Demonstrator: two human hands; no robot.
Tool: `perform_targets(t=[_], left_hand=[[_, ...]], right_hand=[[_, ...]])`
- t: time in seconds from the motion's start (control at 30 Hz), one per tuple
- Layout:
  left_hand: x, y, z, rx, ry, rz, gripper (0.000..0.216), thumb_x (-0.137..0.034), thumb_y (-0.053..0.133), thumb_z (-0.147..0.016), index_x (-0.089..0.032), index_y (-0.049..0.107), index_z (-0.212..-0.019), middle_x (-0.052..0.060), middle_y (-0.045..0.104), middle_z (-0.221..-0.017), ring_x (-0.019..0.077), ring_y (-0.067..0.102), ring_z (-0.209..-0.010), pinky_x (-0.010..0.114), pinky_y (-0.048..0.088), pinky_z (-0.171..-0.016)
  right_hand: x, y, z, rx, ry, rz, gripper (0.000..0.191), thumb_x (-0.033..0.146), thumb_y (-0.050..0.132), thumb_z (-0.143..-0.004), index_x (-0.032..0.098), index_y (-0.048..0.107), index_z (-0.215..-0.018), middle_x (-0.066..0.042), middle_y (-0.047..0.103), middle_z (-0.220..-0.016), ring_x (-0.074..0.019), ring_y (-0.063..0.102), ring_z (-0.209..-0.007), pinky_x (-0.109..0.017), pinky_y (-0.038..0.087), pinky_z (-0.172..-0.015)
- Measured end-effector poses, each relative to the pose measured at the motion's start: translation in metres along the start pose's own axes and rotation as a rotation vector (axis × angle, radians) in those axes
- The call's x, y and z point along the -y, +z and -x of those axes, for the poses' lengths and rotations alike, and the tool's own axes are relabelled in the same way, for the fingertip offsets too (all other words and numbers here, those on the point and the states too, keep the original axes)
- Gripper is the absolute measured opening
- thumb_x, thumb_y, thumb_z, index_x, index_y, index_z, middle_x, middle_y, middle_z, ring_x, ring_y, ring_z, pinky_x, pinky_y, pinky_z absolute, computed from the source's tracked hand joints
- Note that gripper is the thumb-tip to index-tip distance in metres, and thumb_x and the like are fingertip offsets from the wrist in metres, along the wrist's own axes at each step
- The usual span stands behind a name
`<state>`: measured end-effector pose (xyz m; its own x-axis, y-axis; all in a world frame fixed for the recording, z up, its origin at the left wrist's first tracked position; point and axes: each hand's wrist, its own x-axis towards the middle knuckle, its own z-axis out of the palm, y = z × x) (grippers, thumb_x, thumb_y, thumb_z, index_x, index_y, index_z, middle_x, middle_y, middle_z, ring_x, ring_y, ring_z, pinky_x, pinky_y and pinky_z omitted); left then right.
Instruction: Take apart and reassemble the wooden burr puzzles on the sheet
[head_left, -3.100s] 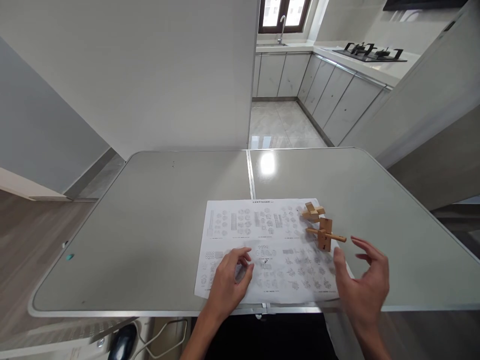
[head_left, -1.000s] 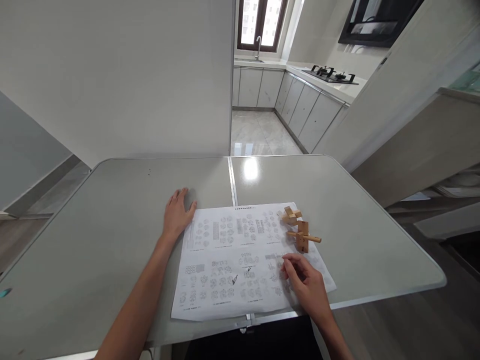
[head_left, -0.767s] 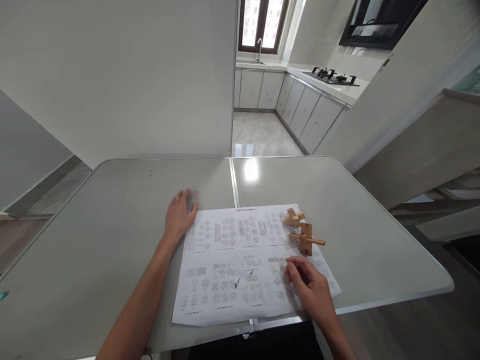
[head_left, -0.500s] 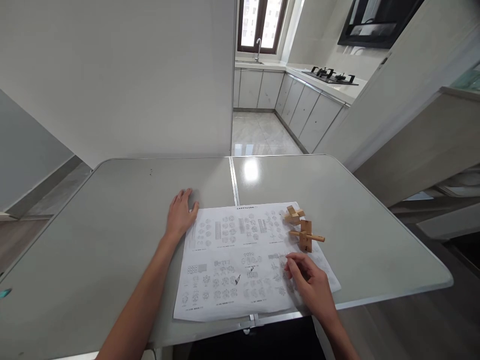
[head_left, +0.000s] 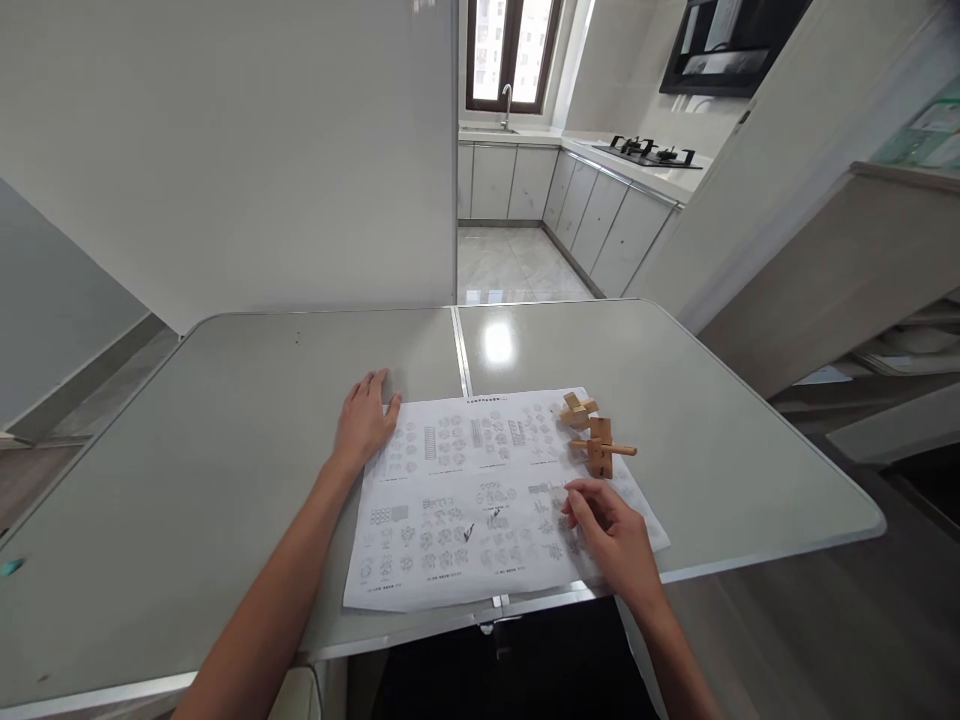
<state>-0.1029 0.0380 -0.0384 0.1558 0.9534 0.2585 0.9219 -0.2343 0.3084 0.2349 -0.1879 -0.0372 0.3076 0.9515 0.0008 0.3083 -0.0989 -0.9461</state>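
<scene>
A large white printed instruction sheet [head_left: 442, 490] lies flat on the table, covered with small diagrams and a few dark check marks. At its left upper edge my left hand [head_left: 366, 420] rests flat, fingers stretched out and thumb on the paper. My right hand [head_left: 611, 530] hovers over or rests on the sheet's right side, its fingers curled in a loose pinch; nothing shows between the tips. Just beyond it stands a wooden puzzle piece assembly [head_left: 601, 449] with a thin stick through a flat plate. Behind that sits a lighter interlocking wooden puzzle [head_left: 577, 408], on the sheet's upper right corner.
The pale folding table [head_left: 225, 480] has a metal seam [head_left: 460, 345] down its middle. A small teal object [head_left: 11, 567] lies near the left edge. Beyond are a wall [head_left: 300, 150] and a kitchen with cabinets [head_left: 615, 215]. Shelving [head_left: 832, 260] stands at right.
The view has shifted slightly, so the sheet, puzzles and right hand appear a little higher and further left. Both hands keep nearly the same pose on the paper.
</scene>
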Motion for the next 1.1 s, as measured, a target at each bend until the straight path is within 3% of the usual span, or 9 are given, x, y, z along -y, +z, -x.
perform_targets(t=[0.33,0.43,0.5,0.57,0.63,0.7,0.83,0.97,1.1], left_hand=[[-0.003,-0.002,0.003,-0.007,0.019,0.006,0.062,-0.041,0.042,-0.103,-0.012,0.038,-0.158,0.019,0.053,-0.161,0.0305,0.046,-0.153,0.048,0.03,-0.13],[-0.002,-0.001,0.003,-0.014,0.023,0.002,0.062,-0.04,0.042,-0.103,-0.011,0.039,-0.158,0.019,0.053,-0.16,0.0302,0.047,-0.152,0.048,0.029,-0.13],[-0.003,-0.001,0.004,-0.015,0.021,-0.002,0.062,-0.04,0.042,-0.103,-0.01,0.039,-0.157,0.02,0.053,-0.16,0.0308,0.047,-0.152,0.048,0.03,-0.13],[-0.004,-0.001,0.005,-0.014,0.02,-0.006,0.062,-0.04,0.041,-0.103,-0.009,0.039,-0.157,0.021,0.053,-0.16,0.0314,0.047,-0.152,0.048,0.029,-0.13],[-0.005,-0.001,0.005,-0.013,0.022,-0.01,0.062,-0.04,0.04,-0.104,-0.009,0.039,-0.158,0.021,0.053,-0.16,0.0312,0.046,-0.152,0.048,0.028,-0.13],[-0.006,-0.001,0.006,-0.012,0.024,-0.011,0.062,-0.039,0.04,-0.104,-0.009,0.038,-0.158,0.021,0.053,-0.159,0.0309,0.046,-0.152,0.047,0.028,-0.13],[-0.006,-0.001,0.007,-0.021,0.028,-0.001,0.061,-0.036,0.041,-0.103,-0.009,0.038,-0.158,0.022,0.054,-0.159,0.0314,0.048,-0.151,0.048,0.03,-0.129],[-0.004,0.0,0.008,-0.046,0.036,0.027,0.059,-0.034,0.044,-0.102,-0.01,0.041,-0.156,0.021,0.055,-0.158,0.0324,0.049,-0.15,0.049,0.032,-0.128],[-0.005,-0.002,0.01,-0.095,0.058,0.083,0.058,-0.032,0.047,-0.1,-0.009,0.045,-0.153,0.023,0.059,-0.152,0.0371,0.048,-0.149,0.054,0.035,-0.125]], right_hand=[[0.004,-0.003,0.005,0.033,-0.105,0.02,0.032,0.053,0.059,-0.102,0.022,0.07,-0.104,-0.005,0.075,-0.082,-0.0217,0.07,-0.071,-0.033,0.058,-0.068],[0.018,-0.011,0.001,-0.059,-0.279,0.187,0.025,0.046,0.056,-0.104,0.025,0.07,-0.105,-0.006,0.076,-0.089,-0.0224,0.069,-0.071,-0.033,0.055,-0.063],[0.03,-0.022,-0.012,-0.169,-0.469,0.344,0.02,0.041,0.056,-0.103,0.025,0.069,-0.103,-0.008,0.075,-0.095,-0.0235,0.066,-0.074,-0.038,0.056,-0.074],[0.039,-0.033,-0.036,-0.209,-0.544,0.484,0.02,0.037,0.054,-0.103,0.025,0.069,-0.106,-0.012,0.074,-0.105,-0.0288,0.067,-0.095,-0.042,0.055,-0.086],[0.044,-0.04,-0.066,-0.164,-0.528,0.672,0.025,0.037,0.055,-0.1,0.022,0.07,-0.114,-0.017,0.069,-0.123,-0.0353,0.061,-0.114,-0.046,0.053,-0.09],[0.044,-0.042,-0.097,-0.159,-0.443,0.852,0.029,0.036,0.06,-0.096,0.017,0.071,-0.114,-0.021,0.066,-0.126,-0.0393,0.057,-0.117,-0.051,0.051,-0.092],[0.039,-0.029,-0.143,-0.046,-0.324,1.142,0.026,0.04,0.068,-0.093,0.016,0.075,-0.086,-0.024,0.066,-0.112,-0.0422,0.055,-0.113,-0.055,0.046,-0.092],[0.038,-0.016,-0.163,-0.006,-0.318,1.17,0.03,0.03,0.082,-0.082,0.016,0.07,-0.059,-0.022,0.065,-0.096,-0.0412,0.056,-0.108,-0.055,0.043,-0.09],[0.047,-0.011,-0.164,0.022,-0.405,1.145,0.029,0.027,0.082,-0.083,0.016,0.071,-0.059,-0.022,0.064,-0.1,-0.0404,0.055,-0.109,-0.054,0.043,-0.09]])
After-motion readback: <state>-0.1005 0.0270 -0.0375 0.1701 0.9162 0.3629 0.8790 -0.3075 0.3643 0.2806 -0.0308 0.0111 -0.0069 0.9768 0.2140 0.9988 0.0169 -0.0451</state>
